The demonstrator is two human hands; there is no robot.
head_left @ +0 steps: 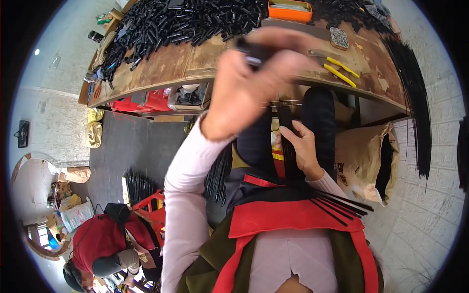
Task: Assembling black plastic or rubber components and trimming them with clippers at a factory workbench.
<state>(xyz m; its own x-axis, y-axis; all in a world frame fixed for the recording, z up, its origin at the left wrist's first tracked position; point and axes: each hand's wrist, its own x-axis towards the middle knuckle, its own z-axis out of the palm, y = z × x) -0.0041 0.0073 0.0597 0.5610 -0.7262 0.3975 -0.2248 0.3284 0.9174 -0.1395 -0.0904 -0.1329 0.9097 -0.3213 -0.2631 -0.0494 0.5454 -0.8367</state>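
My left hand (pixel 239 97) is raised over the front edge of the workbench (pixel 205 56), smeared by motion. Its fingers and thumb curl round a short black piece (pixel 253 52) with a shiny patch, whose exact shape is blurred. Lower down, between my knees, is my right hand (pixel 305 151). Its thumb and fingers close round a long dark strip (pixel 287 154), partly hidden behind the hand. Several thin black rods (pixel 342 205) lie across the red apron (pixel 283 215) on my lap.
A heap of short black tubes (pixel 181 24) covers the bench's far left. Yellow-handled pliers (pixel 342 72), a tin of small parts (pixel 339 38) and an orange box (pixel 290 10) lie to the right. Black strands (pixel 415 107) hang off the right end. Another person (pixel 107 244) bends at lower left.
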